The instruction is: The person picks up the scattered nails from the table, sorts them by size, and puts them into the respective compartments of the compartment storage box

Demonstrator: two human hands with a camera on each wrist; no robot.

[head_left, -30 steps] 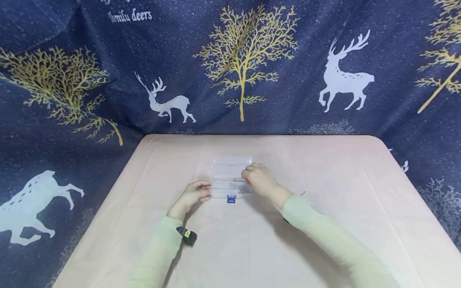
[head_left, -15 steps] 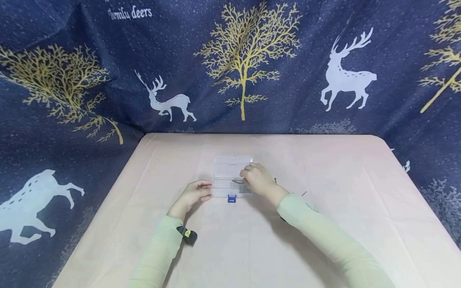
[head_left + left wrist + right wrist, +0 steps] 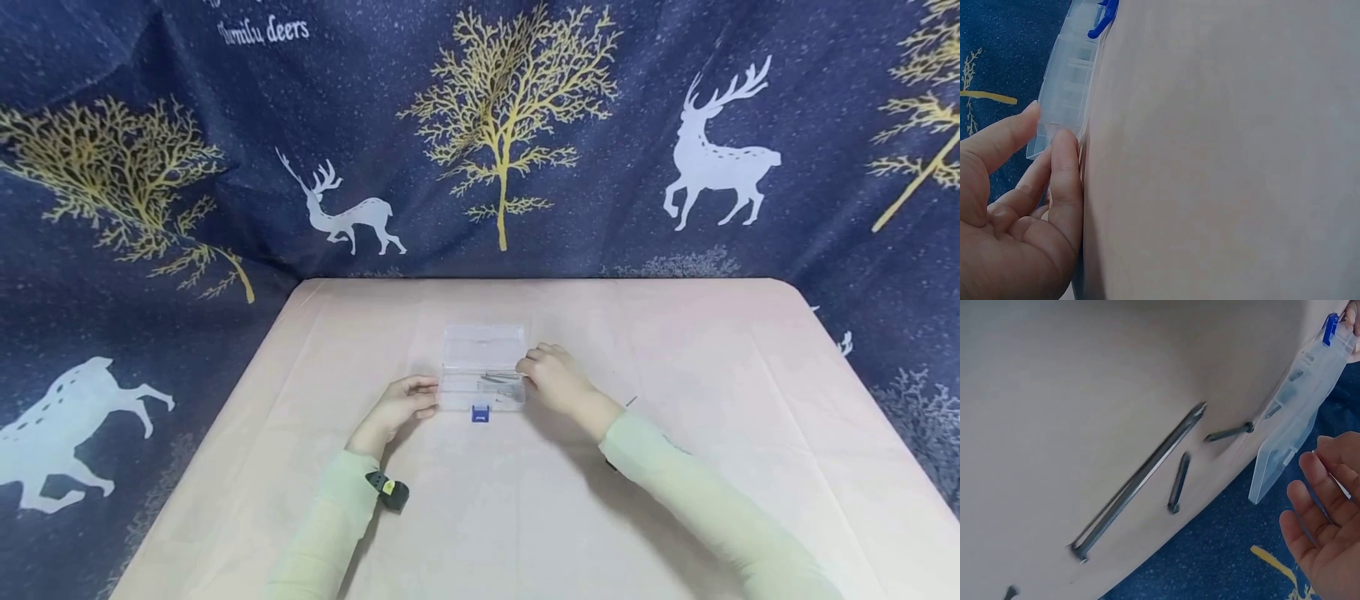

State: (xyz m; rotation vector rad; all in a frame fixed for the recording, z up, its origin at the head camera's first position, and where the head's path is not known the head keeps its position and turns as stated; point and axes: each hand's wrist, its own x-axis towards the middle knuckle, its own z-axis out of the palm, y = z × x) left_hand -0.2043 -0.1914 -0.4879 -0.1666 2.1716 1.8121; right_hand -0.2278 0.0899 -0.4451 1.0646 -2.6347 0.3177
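Note:
A clear plastic compartment box (image 3: 459,400) lies with its lid (image 3: 483,343) raised and its blue latch (image 3: 481,413) towards me. Several metal nails (image 3: 498,377) lie inside, mostly in the right half. My left hand (image 3: 401,406) touches the box's left end with fairly straight fingers (image 3: 1065,169). At the opposite end, my right hand (image 3: 561,382) has its fingertips right beside the box wall. Loosely bent fingers (image 3: 1310,500) show in the right wrist view, with nothing seen between them.
On the pink tablecloth (image 3: 480,517), right of the box, lie long nails (image 3: 1141,481) side by side. Shorter nails (image 3: 1179,484) are near them, and another nail (image 3: 1011,592) shows at the frame's lower edge. A dark blue deer-print cloth (image 3: 585,242) hangs behind the table.
My right hand has drawn back to the right from over the box, uncovering more of the nails inside. The left hand has stayed at the box's left end.

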